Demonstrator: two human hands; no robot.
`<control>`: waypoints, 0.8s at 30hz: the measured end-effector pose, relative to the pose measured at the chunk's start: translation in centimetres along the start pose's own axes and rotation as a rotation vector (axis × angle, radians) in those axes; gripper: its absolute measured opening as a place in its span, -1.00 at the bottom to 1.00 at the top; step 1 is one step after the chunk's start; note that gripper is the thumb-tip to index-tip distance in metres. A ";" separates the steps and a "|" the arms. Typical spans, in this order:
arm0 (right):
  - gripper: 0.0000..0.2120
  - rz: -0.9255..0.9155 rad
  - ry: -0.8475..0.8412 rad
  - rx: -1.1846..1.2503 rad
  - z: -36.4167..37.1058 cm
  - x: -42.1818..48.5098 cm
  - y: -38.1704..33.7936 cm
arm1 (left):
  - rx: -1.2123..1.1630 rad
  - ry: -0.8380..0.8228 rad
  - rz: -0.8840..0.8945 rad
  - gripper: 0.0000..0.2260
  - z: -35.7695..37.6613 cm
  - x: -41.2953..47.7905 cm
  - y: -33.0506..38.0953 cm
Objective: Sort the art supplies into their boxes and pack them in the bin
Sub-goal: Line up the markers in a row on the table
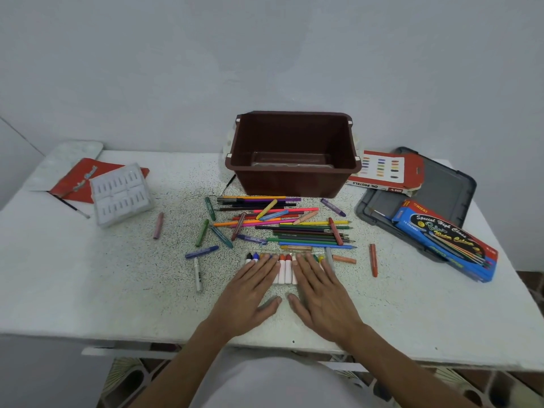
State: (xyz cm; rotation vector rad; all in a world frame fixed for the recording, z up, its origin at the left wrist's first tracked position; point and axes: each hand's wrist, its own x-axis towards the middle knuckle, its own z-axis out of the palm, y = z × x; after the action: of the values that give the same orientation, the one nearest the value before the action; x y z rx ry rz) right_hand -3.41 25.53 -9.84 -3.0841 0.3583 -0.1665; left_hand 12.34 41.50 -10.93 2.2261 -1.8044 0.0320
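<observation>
Hands lie flat side by side near the front edge of the white speckled surface [117,290], the left hand [250,293] and the right hand [321,293] both spread open with palms down, gripping nothing; their fingertips rest on a clear tray of crayons [285,267], whose ends they cover, so only the coloured tips and a few white barrels show between them. Just beyond the tray lies a loose heap of coloured pencils and markers [282,223], crossing one another, with stray oil pastels scattered around it: a pink one [158,225] well apart to the left, an orange one [373,260] off to the right. Behind the heap, against the wall, stands the brown bin [294,154], open, with a clear lid or tray lying on its bottom that is hard to make out. At right a grey lid [453,184] hangs partly past the surface's edge, carrying a blue water colour pencil box [447,240] and the corner of a flattened red oil pastels box [385,172], itself partly hidden behind the bin. At left a white plastic insert tray [120,194] sits on a red packet [79,181] with a thin paintbrush [72,206] beside it; a pale palette [67,157] at the far left corner is blurred. Open room remains front left and front right of the hands.
</observation>
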 end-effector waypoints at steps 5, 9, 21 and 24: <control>-0.36 0.001 0.012 -0.008 0.1 0.1 -0.3 | -0.008 0.010 0.006 -0.43 0.0 -0.1 -0.1; -0.35 0.028 0.035 0.018 0.1 -0.1 -0.2 | -0.012 0.037 0.010 -0.43 0.1 -0.1 -0.1; -0.40 0.107 0.061 0.048 0.5 -1.4 -0.2 | -0.010 0.041 0.013 -0.42 0.2 0.0 -0.1; -0.40 0.103 0.053 0.046 0.4 -1.4 -0.2 | 0.003 0.041 0.014 -0.41 0.2 0.0 0.1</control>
State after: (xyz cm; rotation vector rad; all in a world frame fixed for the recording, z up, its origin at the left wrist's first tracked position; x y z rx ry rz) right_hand -4.66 26.00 -10.33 -3.0121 0.5072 -0.2501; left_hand 12.24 41.47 -11.15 2.1989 -1.8002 0.0825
